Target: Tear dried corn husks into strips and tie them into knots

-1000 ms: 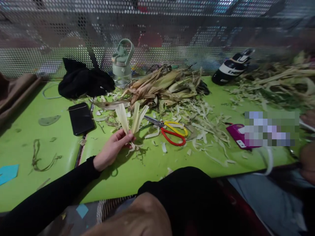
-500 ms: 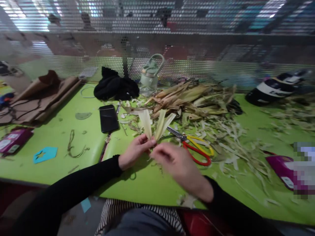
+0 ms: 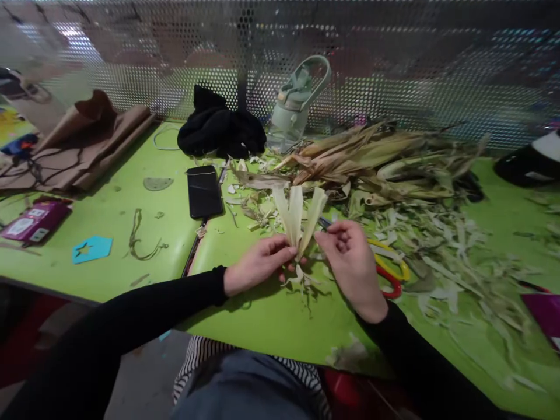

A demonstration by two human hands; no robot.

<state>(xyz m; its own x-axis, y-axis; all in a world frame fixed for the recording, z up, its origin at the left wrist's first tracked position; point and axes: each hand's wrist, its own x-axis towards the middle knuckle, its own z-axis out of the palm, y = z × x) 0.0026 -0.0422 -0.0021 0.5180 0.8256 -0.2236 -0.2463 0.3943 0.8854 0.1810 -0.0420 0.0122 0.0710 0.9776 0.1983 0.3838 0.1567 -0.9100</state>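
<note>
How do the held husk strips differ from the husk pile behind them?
The held strips are pale cream; the husk pile is browner. The strips stand fanned in the left hand; the pile lies heaped on the green table. The strips form a small bunch; the pile is far larger. Both are long, leafy pieces.

Pale corn-husk strips fanned upright above a lime-green surface
The left hand pinches the strips' base between its fingers; the right hand, fingers curled, is just beside the strips, contact unclear, partly covering yellow-and-red-handled metal scissors. Behind lies a heap of dry brown-green husks, with a pale-green plastic bottle and a black rectangular phone to its left.
</note>
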